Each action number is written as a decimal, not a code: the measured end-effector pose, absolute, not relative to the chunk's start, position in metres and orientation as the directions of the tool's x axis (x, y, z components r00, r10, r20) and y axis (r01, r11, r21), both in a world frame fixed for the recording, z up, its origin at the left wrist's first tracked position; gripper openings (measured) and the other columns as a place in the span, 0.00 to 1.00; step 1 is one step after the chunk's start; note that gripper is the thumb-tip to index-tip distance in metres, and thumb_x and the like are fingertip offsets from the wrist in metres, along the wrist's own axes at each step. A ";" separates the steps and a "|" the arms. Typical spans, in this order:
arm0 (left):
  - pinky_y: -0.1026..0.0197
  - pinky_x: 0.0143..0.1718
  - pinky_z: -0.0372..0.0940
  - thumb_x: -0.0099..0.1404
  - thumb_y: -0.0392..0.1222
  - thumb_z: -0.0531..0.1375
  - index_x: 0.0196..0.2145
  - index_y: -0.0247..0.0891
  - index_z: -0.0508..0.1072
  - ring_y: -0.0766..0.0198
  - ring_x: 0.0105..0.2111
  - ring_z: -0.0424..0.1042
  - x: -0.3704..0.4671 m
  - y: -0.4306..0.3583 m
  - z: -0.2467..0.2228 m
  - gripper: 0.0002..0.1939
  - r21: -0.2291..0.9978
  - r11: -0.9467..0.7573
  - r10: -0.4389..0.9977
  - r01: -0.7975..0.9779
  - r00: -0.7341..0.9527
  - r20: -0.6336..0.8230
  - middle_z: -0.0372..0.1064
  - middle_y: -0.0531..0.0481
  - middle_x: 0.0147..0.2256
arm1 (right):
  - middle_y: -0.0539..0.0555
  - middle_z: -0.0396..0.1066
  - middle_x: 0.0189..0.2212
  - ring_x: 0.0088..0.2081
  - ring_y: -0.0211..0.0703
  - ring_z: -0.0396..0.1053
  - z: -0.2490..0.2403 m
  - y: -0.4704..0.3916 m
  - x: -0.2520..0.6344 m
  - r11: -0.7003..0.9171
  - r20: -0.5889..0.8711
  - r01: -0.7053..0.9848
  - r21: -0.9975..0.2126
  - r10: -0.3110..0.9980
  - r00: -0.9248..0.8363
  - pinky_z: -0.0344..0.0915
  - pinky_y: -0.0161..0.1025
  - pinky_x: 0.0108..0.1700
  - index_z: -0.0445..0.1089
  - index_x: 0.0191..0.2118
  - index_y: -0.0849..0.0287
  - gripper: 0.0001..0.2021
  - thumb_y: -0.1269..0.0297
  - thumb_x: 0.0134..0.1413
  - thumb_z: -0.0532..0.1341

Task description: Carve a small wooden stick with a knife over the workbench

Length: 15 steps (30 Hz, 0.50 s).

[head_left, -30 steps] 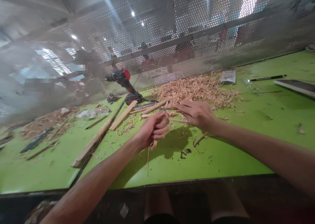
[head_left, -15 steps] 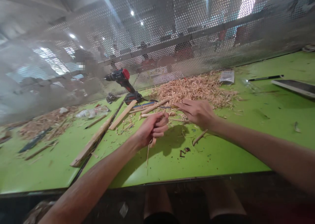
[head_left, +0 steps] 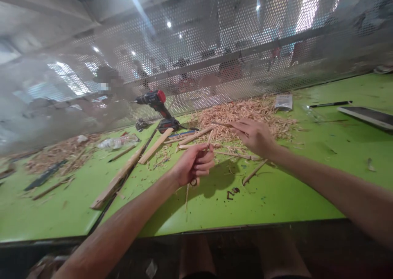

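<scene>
My left hand [head_left: 197, 163] is closed around a thin pale wooden piece [head_left: 210, 137], whose tip sticks up past the thumb; a ring-like curl shows below the fingers. To the right, my right hand [head_left: 256, 136] grips a slim tool [head_left: 223, 124], perhaps a knife, which points left over the shavings. The two hands are apart, and the tool does not touch the wooden piece. Behind them lies a heap of wood shavings [head_left: 236, 111]. A short stick [head_left: 254, 172] rests on the green table [head_left: 264, 205] below my right hand.
A cordless drill [head_left: 158, 109] stands behind the hands, near a perforated screen [head_left: 196, 66]. Wooden strips [head_left: 156, 145], a long plank [head_left: 118, 181] and a plastic bottle [head_left: 118, 141] lie left. A packet [head_left: 284, 102], a pen [head_left: 330, 104] and a flat dark device [head_left: 368, 116] are right.
My right hand has lifted the tool up and away from my left hand. The tip of the wooden piece now shows upright above my left fingers. The view has shifted slightly.
</scene>
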State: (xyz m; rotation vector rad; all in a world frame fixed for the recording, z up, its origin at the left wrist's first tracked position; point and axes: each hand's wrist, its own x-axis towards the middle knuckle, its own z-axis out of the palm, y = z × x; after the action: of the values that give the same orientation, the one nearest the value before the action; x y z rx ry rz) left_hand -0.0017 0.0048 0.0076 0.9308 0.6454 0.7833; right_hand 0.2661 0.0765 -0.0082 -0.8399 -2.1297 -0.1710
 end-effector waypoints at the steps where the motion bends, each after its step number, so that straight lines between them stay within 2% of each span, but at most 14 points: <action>1: 0.75 0.14 0.46 0.78 0.43 0.62 0.36 0.39 0.70 0.73 0.16 0.43 -0.001 0.005 0.007 0.11 0.880 0.358 0.821 -0.313 0.555 -0.137 0.46 0.64 0.21 | 0.62 0.86 0.44 0.28 0.38 0.70 -0.009 0.075 0.264 0.782 0.741 0.601 -0.164 0.500 -0.448 0.59 0.35 0.23 0.87 0.59 0.62 0.20 0.65 0.81 0.57; 4: 0.75 0.15 0.49 0.78 0.43 0.64 0.38 0.37 0.72 0.73 0.17 0.51 -0.001 0.006 0.003 0.10 0.884 0.299 0.851 -0.360 0.519 -0.077 0.55 0.60 0.23 | 0.62 0.86 0.42 0.29 0.39 0.71 -0.008 0.074 0.263 0.788 0.744 0.581 -0.203 0.510 -0.431 0.62 0.35 0.24 0.86 0.59 0.62 0.19 0.63 0.81 0.58; 7: 0.74 0.17 0.52 0.77 0.39 0.65 0.47 0.38 0.75 0.73 0.19 0.59 -0.002 0.007 -0.001 0.04 0.888 0.239 0.883 -0.393 0.469 -0.030 0.66 0.56 0.28 | 0.63 0.86 0.42 0.29 0.41 0.72 -0.006 0.076 0.268 0.764 0.739 0.577 -0.286 0.560 -0.375 0.65 0.36 0.24 0.87 0.59 0.62 0.19 0.62 0.80 0.59; 10: 0.72 0.18 0.56 0.75 0.32 0.64 0.53 0.39 0.77 0.71 0.21 0.64 -0.002 0.009 0.002 0.12 0.883 0.202 0.911 -0.424 0.412 -0.011 0.71 0.53 0.31 | 0.66 0.86 0.41 0.31 0.47 0.75 -0.002 0.077 0.272 0.744 0.730 0.566 -0.355 0.598 -0.329 0.71 0.42 0.27 0.88 0.57 0.62 0.20 0.59 0.80 0.59; 15: 0.71 0.21 0.62 0.74 0.31 0.67 0.40 0.34 0.77 0.71 0.25 0.70 -0.002 0.015 0.017 0.03 0.857 0.148 0.968 -0.493 0.251 -0.023 0.73 0.50 0.34 | 0.65 0.84 0.34 0.32 0.56 0.77 0.002 0.077 0.272 0.739 0.729 0.558 -0.378 0.609 -0.312 0.75 0.52 0.31 0.89 0.56 0.52 0.21 0.49 0.80 0.60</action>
State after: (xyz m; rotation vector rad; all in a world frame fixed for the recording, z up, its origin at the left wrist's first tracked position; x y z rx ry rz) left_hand -0.0017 0.0148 0.0172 0.8572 0.6911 1.1803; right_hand 0.2718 0.0766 0.0024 -0.8856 -1.9902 0.0681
